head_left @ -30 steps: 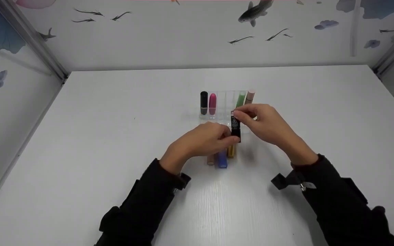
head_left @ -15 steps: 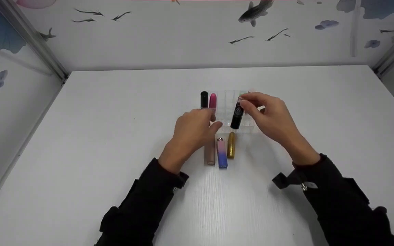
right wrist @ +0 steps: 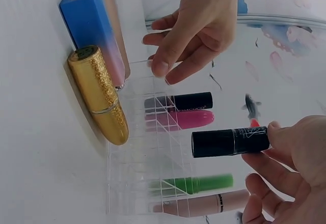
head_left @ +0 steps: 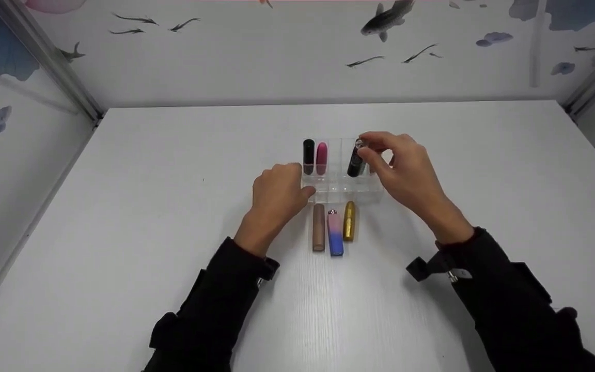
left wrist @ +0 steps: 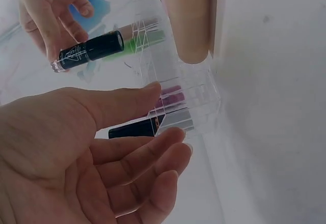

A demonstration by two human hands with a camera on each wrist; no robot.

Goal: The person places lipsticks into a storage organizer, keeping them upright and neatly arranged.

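Note:
My right hand [head_left: 401,163] pinches a black lipstick tube [right wrist: 219,143] by one end, between thumb and fingers. The tube is raised over the back right of a clear acrylic lipstick holder [head_left: 333,196]. My left hand [head_left: 279,188] is at the holder's left side, its fingers relaxed and apart, thumb overlapping the front left corner in the head view. Standing in the holder's back row are a black tube [head_left: 308,152] and a pink tube [head_left: 322,155] at the left. A green tube [right wrist: 209,183] and a pale pink tube [right wrist: 204,206] stand at the right, mostly hidden in the head view.
In front of the holder lie a brown tube [head_left: 318,227], a pink-and-blue tube [head_left: 335,232] and a gold tube [head_left: 349,222]. The white table [head_left: 173,206] meets a patterned back wall [head_left: 277,62] and a left wall.
My right hand has carried the black lipstick tube back over the holder. My left hand has let go of that tube and moved left to the holder's side, uncovering the tubes in front.

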